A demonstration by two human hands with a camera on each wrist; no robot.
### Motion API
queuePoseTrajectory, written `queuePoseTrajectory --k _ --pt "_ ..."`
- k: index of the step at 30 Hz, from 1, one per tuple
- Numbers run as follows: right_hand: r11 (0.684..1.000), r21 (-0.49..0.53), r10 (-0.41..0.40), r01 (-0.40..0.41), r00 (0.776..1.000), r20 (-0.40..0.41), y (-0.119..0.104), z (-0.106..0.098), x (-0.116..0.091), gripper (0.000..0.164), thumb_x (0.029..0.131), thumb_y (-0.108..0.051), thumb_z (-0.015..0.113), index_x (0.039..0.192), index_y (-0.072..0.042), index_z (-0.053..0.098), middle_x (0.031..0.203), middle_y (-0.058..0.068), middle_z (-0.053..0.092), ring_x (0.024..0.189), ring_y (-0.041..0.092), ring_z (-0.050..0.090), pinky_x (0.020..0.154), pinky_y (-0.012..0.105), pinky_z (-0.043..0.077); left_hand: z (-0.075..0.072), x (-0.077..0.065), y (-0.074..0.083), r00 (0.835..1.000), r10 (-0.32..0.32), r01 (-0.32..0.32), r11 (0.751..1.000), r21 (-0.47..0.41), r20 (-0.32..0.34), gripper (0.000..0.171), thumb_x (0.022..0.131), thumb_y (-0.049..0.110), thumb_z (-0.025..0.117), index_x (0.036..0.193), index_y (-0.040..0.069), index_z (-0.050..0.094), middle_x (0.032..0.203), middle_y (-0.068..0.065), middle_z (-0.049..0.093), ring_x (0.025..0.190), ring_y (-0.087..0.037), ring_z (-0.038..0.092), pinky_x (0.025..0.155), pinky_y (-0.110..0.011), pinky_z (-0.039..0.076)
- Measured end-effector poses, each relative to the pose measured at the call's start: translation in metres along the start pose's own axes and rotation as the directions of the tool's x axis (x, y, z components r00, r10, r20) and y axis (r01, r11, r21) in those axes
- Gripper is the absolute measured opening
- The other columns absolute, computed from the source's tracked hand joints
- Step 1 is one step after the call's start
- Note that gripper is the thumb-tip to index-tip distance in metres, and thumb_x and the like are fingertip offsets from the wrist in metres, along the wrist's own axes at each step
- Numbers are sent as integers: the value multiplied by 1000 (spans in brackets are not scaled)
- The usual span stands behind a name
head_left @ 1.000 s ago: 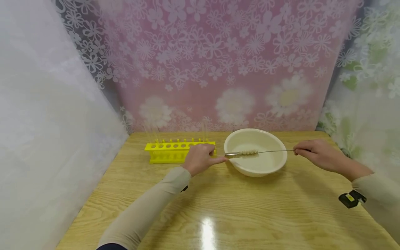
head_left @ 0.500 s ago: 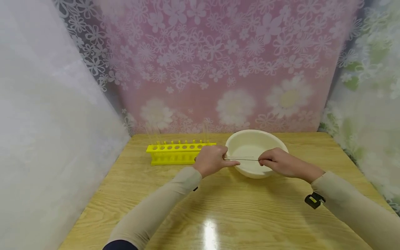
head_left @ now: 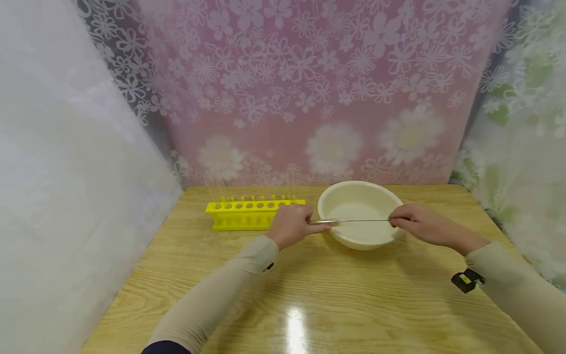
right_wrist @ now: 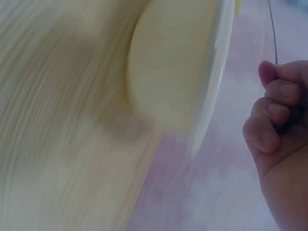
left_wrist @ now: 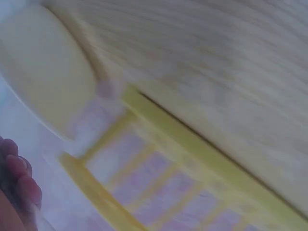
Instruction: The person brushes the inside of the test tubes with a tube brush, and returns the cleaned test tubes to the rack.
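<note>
My left hand [head_left: 291, 226] grips a clear glass test tube [head_left: 322, 222], held sideways with its mouth toward the right, over the bowl's left rim. From the right, my right hand [head_left: 420, 225] pinches the thin twisted-wire handle [head_left: 364, 221] of a test tube brush. The wire runs level across the bowl to the tube, and the blurred bristle end lies at the tube's mouth. In the right wrist view, thumb and forefinger pinch the wire [right_wrist: 273, 36] while the other fingers curl in. The left wrist view catches only curled fingertips [left_wrist: 28, 187] at its left edge.
Below the brush stands a cream plastic bowl [head_left: 353, 191]. Left of it is a yellow test tube rack [head_left: 240, 206], with several clear tubes [head_left: 215, 189] at its left end and others at its right. A floral curtain [head_left: 309, 98] hangs behind the wooden table [head_left: 336, 300].
My right hand first came left, running the brush deep into the tube, then drew partway back to the right. My left hand shifted slightly right, then a little back left, still holding the tube.
</note>
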State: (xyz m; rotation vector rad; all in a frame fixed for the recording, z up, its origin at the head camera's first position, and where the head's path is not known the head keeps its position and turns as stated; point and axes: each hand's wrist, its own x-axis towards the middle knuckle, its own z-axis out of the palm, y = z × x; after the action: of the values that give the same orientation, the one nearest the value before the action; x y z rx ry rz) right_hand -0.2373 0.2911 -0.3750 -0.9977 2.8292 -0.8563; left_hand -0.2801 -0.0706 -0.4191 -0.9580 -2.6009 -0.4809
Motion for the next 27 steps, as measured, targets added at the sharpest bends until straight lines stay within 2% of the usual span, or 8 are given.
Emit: queuePoseTrajectory --k 4,7,11,15,19,23,27 --pt "991 -88 99 -105 992 -72 28 -25 -30 21 104 -8 55 115 -1 71 105 3 72 89 -3 62 69 27 53 -4 -17 -26 996 -92 93 995 47 -8 61 82 71 68 62 20 41 53 7 33 44 -7 25 44 -22 22" --pt "980 -143 117 -136 984 -131 45 -42 -49 21 102 -4 54 115 2 70 102 4 72 90 -10 58 68 25 52 -8 -24 -39 993 -112 113 992 48 -28 62 82 72 67 61 20 40 53 7 31 44 -7 23 44 -23 21" --pt "963 -195 144 -187 966 -216 59 -50 -68 20 100 0 56 111 5 71 96 6 72 84 -15 54 63 23 51 -11 -27 -44 994 -98 102 992 81 -49 64 83 74 64 61 20 38 53 8 30 45 -6 21 45 -23 18" --pt "948 -217 188 -234 959 -213 63 -49 -76 22 103 -4 54 114 7 70 100 8 74 82 -13 57 62 24 51 -14 -25 -39 994 -96 101 984 148 -44 63 82 74 66 62 21 38 53 8 28 45 -6 19 44 -23 16" --pt "940 -239 191 -243 956 -222 64 -49 -80 21 103 -3 54 112 7 70 98 8 74 80 -9 59 61 24 50 -16 -18 -26 995 -93 97 972 213 -28 63 82 76 63 64 21 38 53 8 29 44 -6 21 42 -22 16" --pt "935 -249 196 -253 953 -231 64 -49 -85 21 102 -2 54 112 9 70 98 9 75 79 -11 58 62 24 51 -19 -7 -14 998 -41 50 953 300 -37 60 83 77 61 67 21 46 53 8 36 41 -6 28 39 -22 18" --pt "934 -244 203 -261 950 -237 63 -50 -85 23 103 -4 54 114 9 69 98 11 75 80 -10 59 62 24 51 -22 3 -2 999 16 -2 933 360 -35 54 83 74 64 76 21 58 55 9 45 41 -6 34 39 -22 20"
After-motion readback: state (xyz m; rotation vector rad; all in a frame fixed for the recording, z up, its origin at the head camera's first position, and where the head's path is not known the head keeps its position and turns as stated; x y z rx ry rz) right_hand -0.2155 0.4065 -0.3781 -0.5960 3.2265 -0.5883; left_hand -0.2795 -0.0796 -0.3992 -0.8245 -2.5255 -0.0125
